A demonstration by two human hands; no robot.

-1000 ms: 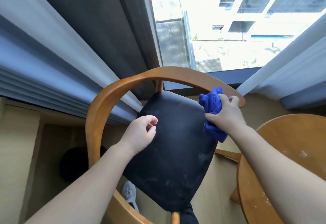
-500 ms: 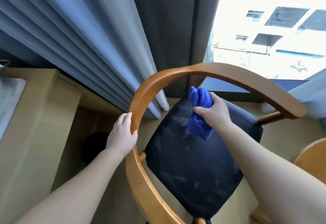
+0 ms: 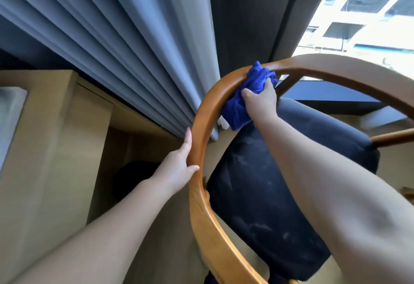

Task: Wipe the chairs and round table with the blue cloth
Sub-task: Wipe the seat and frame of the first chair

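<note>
A wooden chair with a curved backrest rail (image 3: 201, 127) and a dusty dark seat cushion (image 3: 268, 194) fills the middle and right of the head view. My right hand (image 3: 261, 99) is shut on the bunched blue cloth (image 3: 239, 106), pressing it against the inner top of the curved rail. My left hand (image 3: 179, 165) grips the outer side of the same rail lower down, thumb on the inside. The round table is out of view.
Pleated grey curtains (image 3: 134, 48) hang just behind the chair, touching the rail. A light wooden cabinet (image 3: 56, 138) stands at the left. A bright window (image 3: 369, 15) is at the upper right. A dark round object (image 3: 132, 178) sits on the floor beside the cabinet.
My right hand lifted the blue cloth from the seat cushion up onto the curved rail. My left hand went from hovering over the seat to gripping the rail. The view swung left.
</note>
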